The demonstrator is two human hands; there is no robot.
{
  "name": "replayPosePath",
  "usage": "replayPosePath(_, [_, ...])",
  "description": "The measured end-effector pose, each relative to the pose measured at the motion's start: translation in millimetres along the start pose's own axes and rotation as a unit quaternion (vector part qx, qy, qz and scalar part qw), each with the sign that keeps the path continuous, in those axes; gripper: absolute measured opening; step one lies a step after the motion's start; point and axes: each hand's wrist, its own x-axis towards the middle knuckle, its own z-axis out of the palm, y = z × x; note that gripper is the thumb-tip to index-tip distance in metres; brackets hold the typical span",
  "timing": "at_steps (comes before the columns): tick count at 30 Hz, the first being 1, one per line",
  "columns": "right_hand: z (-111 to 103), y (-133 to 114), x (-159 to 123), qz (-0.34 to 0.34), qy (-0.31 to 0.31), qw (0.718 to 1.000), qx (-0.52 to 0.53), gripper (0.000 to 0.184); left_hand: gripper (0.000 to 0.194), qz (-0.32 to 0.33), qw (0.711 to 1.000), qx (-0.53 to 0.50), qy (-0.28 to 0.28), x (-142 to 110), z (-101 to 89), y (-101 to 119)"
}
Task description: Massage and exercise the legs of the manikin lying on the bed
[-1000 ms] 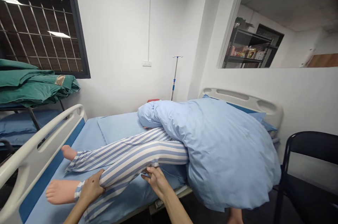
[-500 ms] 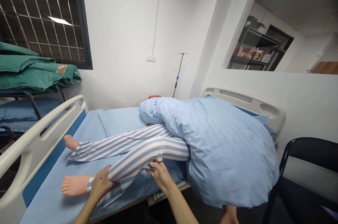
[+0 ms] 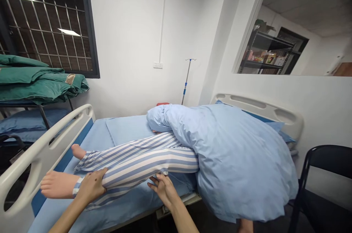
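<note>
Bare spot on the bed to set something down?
Bare sheet lies beyond the far leg, bordered by the duvet and footboard. Crowded at the near leg, between left hand and right hand; its foot nearly meets the footboard.

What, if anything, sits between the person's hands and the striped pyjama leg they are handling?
Nothing visible: the left hand lies directly on the striped pyjama leg, and the right hand touches its underside. Only the white bed side rail sits close, by the toes of the bare foot.
</note>
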Motion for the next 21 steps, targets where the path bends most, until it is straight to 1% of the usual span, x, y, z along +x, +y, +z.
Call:
replayPosePath(3, [-6.4,13.8,3.8,0.019,-0.011,0.999,0.028,0.015,0.059,0.022,0.999,0.040,0.010,-6.0,-23.9,-7.3])
replayPosePath(7, [-17.1,36.7,8.2,0.065,-0.013,0.996,0.059,0.015,0.057,0.025,0.995,0.100,0.011,-20.3,-56.3,-3.4])
replayPosePath(9, [-21.8,48.2,9.6,0.084,-0.013,0.994,0.073,0.014,0.056,0.030,0.991,0.128,0.009,-26.8,-68.0,2.3])
replayPosePath(11, [-25.7,57.9,10.5,0.093,-0.013,0.992,0.084,0.013,0.056,0.033,0.989,0.146,0.002,-31.3,-73.9,7.2])
replayPosePath(14, [-31.0,67.0,10.6,0.102,-0.009,0.990,0.093,0.013,0.058,0.033,0.988,0.149,-0.011,-35.0,-71.2,9.6])
replayPosePath(18, [-37.2,69.7,9.0,0.119,-0.021,0.988,0.100,0.007,0.056,0.020,0.990,0.139,-0.035,-39.0,-54.4,5.4])
replayPosePath(21, [-36.3,65.1,6.8,0.118,-0.032,0.987,0.106,0.006,0.058,0.012,0.991,0.130,-0.039,-40.8,-41.2,1.0])
